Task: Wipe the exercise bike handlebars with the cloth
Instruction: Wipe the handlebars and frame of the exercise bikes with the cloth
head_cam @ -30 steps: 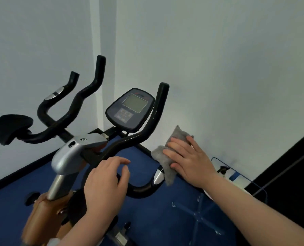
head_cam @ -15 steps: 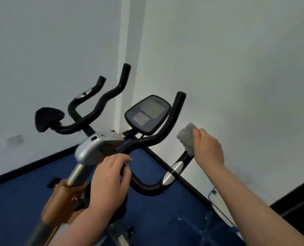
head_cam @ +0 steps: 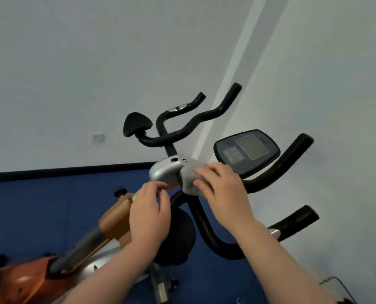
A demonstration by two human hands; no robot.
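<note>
- Head view: your right hand [head_cam: 223, 194] is pressing the cloth [head_cam: 189, 179] onto the handlebars' [head_cam: 277, 170] centre, fingers curling around it for wiping pressure.
- Your left hand [head_cam: 148, 212], fingers loosely curled and seemingly holding nothing, is hovering beside the silver clamp [head_cam: 164, 171], likely steadying.

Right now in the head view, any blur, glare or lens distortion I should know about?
Head view: soft motion blur on the right hand and the grey cloth it holds; the left hand is soft too. Wide-angle bending curves the white wall corner, and the whole frame sits tilted. Lighting is flat, with a small highlight on the silver stem cover.
</note>
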